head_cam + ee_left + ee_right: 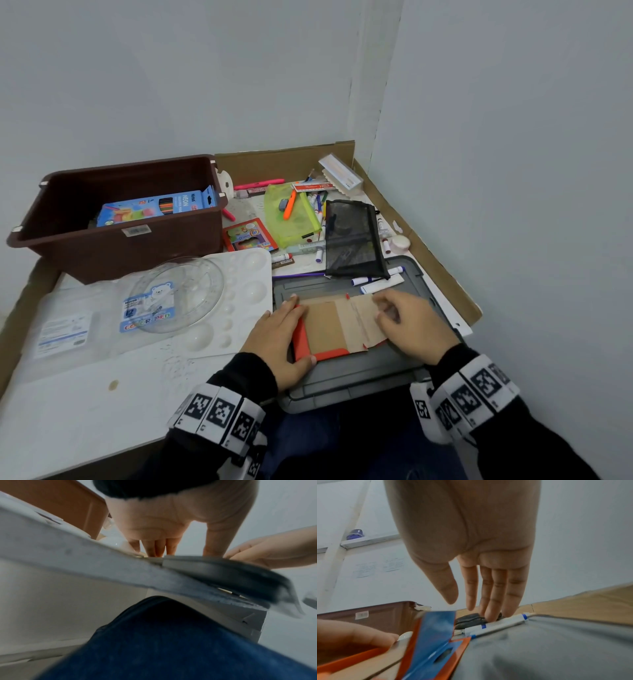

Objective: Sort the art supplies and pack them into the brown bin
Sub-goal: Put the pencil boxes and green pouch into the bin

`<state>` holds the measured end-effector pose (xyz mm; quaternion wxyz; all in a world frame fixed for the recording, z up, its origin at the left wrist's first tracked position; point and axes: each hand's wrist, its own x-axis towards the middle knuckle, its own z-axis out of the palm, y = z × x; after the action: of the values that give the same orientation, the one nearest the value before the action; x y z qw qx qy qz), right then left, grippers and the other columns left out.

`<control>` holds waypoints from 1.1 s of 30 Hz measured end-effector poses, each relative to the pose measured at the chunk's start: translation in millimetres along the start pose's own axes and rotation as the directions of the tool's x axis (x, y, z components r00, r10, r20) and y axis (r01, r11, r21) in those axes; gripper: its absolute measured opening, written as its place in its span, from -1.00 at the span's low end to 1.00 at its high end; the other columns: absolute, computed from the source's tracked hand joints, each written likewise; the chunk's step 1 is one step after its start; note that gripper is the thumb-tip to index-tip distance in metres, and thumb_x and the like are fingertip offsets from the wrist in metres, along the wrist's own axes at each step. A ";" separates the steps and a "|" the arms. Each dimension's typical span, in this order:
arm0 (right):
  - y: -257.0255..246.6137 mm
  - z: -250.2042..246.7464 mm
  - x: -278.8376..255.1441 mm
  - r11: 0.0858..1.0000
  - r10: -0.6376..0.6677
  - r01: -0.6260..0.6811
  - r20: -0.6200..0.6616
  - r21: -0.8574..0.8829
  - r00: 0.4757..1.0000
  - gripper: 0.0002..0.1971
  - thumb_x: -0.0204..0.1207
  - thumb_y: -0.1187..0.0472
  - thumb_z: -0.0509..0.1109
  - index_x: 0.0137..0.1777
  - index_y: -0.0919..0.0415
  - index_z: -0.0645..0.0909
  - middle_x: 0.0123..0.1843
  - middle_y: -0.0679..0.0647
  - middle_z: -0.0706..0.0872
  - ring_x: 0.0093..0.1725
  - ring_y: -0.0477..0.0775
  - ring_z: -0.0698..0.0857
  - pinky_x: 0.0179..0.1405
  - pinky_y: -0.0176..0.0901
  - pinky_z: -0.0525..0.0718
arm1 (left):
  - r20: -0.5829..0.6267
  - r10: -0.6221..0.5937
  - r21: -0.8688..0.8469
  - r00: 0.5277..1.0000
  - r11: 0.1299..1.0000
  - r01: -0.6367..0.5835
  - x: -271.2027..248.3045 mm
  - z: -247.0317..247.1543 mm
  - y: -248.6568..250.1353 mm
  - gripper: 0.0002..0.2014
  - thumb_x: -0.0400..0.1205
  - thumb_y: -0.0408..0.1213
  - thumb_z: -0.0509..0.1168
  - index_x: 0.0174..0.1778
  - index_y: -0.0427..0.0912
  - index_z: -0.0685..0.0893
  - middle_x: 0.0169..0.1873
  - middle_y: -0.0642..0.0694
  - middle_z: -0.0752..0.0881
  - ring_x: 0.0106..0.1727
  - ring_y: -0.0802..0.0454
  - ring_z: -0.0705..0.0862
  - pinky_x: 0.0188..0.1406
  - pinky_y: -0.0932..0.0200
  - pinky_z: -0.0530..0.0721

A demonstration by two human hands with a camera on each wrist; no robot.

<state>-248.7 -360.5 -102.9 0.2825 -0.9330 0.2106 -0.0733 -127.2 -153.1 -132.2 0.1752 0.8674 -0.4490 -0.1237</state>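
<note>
Hands (342,329), two, on one orange box (329,325).

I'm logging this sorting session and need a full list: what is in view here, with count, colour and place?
brown bin: one, brown, back left.
pencil box: one, blue, inside the bin.
paint palette: one, white, in front of the bin.
clear dish: one, transparent, on the palette.
color pen pack: one, blue and white, under the dish.
mesh pouches: two, green and black, back centre.
crayon box: one, red, left of the green pouch.
loose markers: several, mixed colours, around the pouches.
grey lid: one, grey, front centre.
orange carton: one, orange outside, opened, on the lid.
left hand: holds the carton's left edge.
right hand: on the carton's flap.
</note>
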 end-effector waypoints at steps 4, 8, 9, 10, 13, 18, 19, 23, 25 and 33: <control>-0.9 -18.4 30.0 0.995 -0.029 0.021 -0.081 -0.101 0.996 -0.78 0.54 0.20 0.31 0.17 0.10 0.57 0.16 0.06 0.59 0.01 -0.08 0.52 -0.01 -0.31 0.40 | 0.006 0.002 0.003 1.000 1.000 -0.002 0.8 1.2 -0.8 -0.11 0.42 0.21 0.19 0.62 -0.04 0.01 0.63 0.01 -0.14 0.63 0.13 -0.04 0.54 0.23 -0.13; -4.4 -25.7 62.7 0.974 0.014 -0.004 0.046 -0.225 0.999 -0.51 0.53 0.24 0.32 0.46 0.05 0.37 0.41 0.14 0.47 0.31 0.13 0.52 0.21 -0.11 0.51 | -0.016 -0.006 -0.016 1.000 1.000 0.006 0.6 3.0 -0.8 -0.07 0.31 0.23 0.09 0.62 -0.02 0.02 0.63 0.04 -0.12 0.62 0.16 -0.03 0.53 0.24 -0.14; -4.8 -24.2 69.4 0.968 0.031 -0.004 0.106 -0.252 0.994 -0.42 0.52 0.27 0.31 0.53 0.02 0.29 0.45 0.15 0.42 0.37 0.17 0.49 0.30 -0.05 0.51 | -0.024 -0.005 -0.015 1.000 1.000 0.004 0.4 3.4 -1.5 -0.07 0.32 0.24 0.09 0.62 -0.02 0.03 0.63 0.04 -0.12 0.62 0.17 -0.03 0.53 0.26 -0.13; -5.1 -22.1 75.1 0.963 0.050 -0.006 0.156 -0.271 0.987 -0.36 0.51 0.31 0.31 0.57 -0.01 0.23 0.48 0.16 0.38 0.41 0.19 0.46 0.36 -0.01 0.49 | -0.032 -0.001 -0.012 0.999 1.000 0.001 -0.2 3.7 -2.1 -0.08 0.32 0.24 0.09 0.61 -0.01 0.03 0.63 0.05 -0.12 0.62 0.17 -0.02 0.53 0.27 -0.13; -3.8 -15.2 85.9 0.949 0.073 -0.003 0.211 -0.314 0.975 -0.38 0.52 0.35 0.29 0.57 -0.01 0.30 0.51 0.14 0.43 0.44 0.18 0.46 0.40 -0.02 0.46 | -0.077 0.021 -0.040 0.997 0.999 -0.024 -3.2 3.5 -1.3 -0.08 0.33 0.30 0.09 0.60 -0.01 0.08 0.61 0.09 -0.07 0.61 0.20 -0.01 0.52 0.28 -0.19; -5.2 -14.4 87.9 0.967 0.019 0.007 0.098 -0.256 0.995 -0.65 0.61 0.30 0.22 0.36 0.12 0.59 0.32 0.17 0.65 0.27 0.18 0.60 0.23 -0.13 0.52 | -0.240 -0.057 -0.100 0.969 0.994 0.034 -6.1 -3.5 -8.1 -0.34 0.49 0.13 0.02 0.54 0.02 0.28 0.60 0.01 0.10 0.62 0.09 0.04 0.52 0.15 -0.26; -6.4 -15.2 86.6 0.979 0.009 0.003 0.057 -0.204 0.998 -0.66 0.62 0.29 0.21 0.35 0.13 0.60 0.31 0.17 0.66 0.28 0.17 0.60 0.23 -0.16 0.51 | -0.243 -0.095 -0.063 0.965 0.995 0.082 -7.0 -4.2 -13.4 -0.42 0.54 0.02 0.09 0.54 0.07 0.29 0.61 -0.02 0.08 0.63 0.05 0.01 0.53 0.11 -0.26; -16.6 -21.6 77.5 0.998 -0.053 0.049 -0.109 -0.041 0.993 -0.68 0.62 0.27 0.23 0.34 0.17 0.61 0.28 0.14 0.69 0.30 0.08 0.60 0.21 -0.35 0.41 | -0.154 -0.235 -0.014 0.960 0.972 0.235 -11.5 -8.0 -34.1 -0.51 0.62 -0.01 0.20 0.49 0.26 0.30 0.63 -0.10 -0.03 0.63 -0.03 -0.04 0.56 0.02 -0.05; -24.0 -25.4 72.3 0.996 -0.064 0.072 -0.177 0.042 0.982 -0.69 0.62 0.26 0.25 0.33 0.18 0.62 0.23 0.11 0.72 0.23 0.04 0.63 0.05 -0.50 0.36 | -0.158 -0.218 -0.035 0.963 0.976 0.215 -11.8 -12.2 -38.5 -0.54 0.64 -0.04 0.20 0.49 0.19 0.35 0.63 -0.12 0.01 0.62 -0.03 0.08 0.52 0.15 0.10; -53.3 -42.9 57.0 0.983 -0.073 0.137 -0.426 0.122 0.902 -0.72 0.63 0.24 0.22 0.25 0.16 0.67 -0.36 -0.11 0.56 -0.35 -0.13 0.49 -0.39 -0.62 0.35 | -0.137 -0.162 -0.014 0.977 0.987 0.161 -18.2 -14.4 -44.2 -0.39 0.52 -0.05 0.34 0.51 0.17 0.32 0.62 -0.07 0.07 0.62 -0.02 0.10 0.55 0.15 0.15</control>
<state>-189.6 -366.5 -36.5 0.2949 -0.8817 0.2096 -0.3028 -99.7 -111.7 -136.4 0.1962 0.9073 -0.3638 -0.0780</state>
